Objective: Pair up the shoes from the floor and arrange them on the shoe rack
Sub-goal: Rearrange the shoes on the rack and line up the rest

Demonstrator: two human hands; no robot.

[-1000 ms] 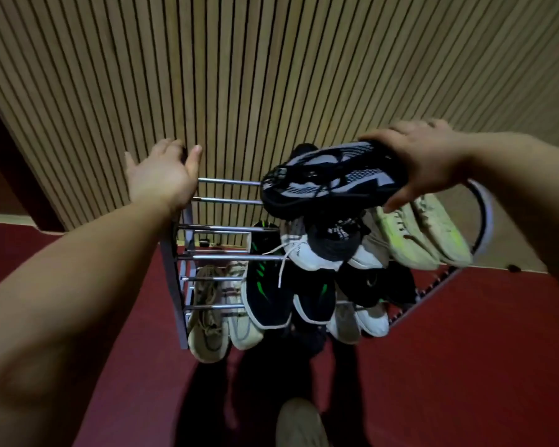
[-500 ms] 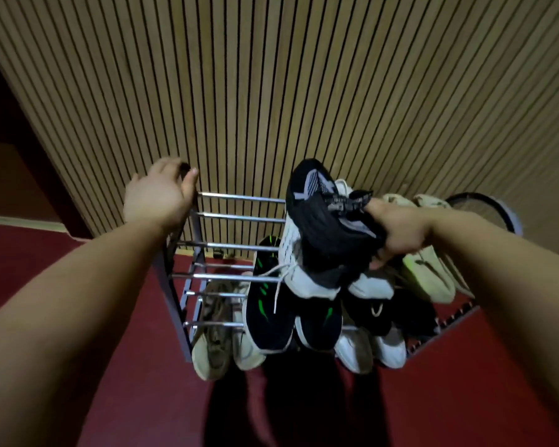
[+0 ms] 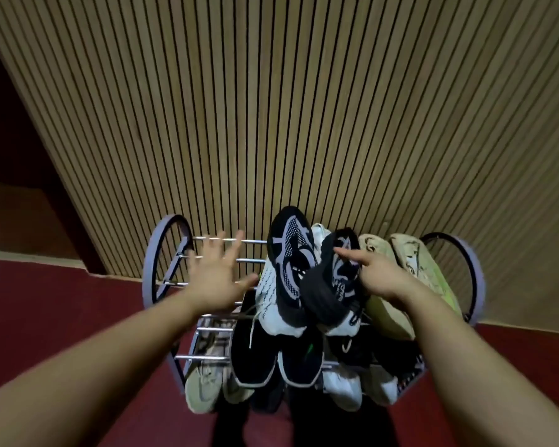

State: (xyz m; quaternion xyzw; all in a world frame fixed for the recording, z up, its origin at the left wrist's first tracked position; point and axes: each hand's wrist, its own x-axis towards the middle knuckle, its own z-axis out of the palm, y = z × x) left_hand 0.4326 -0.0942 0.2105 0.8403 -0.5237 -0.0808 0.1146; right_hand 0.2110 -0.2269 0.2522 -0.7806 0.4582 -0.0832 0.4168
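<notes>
Black shoe now set on rack top beside its mate; right hand touching it, grip unclear; left hand spread, empty.

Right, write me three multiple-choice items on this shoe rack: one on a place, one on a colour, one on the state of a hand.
1. Where on the shoe rack do the pale yellow-green shoes sit?
A. Top tier, right end
B. Bottom tier, left end
C. Middle tier, centre

2. What colour is the floor?
A. White
B. Blue
C. Dark red

3. How is the left hand?
A. Clenched round a shoe
B. Open, fingers spread
C. Pinching a lace

Answers:
1 A: they lie up top at the rack's right end.
2 C: dark red shows on both sides of the rack.
3 B: its fingers fan out over the rack's top rails and hold nothing.
</notes>
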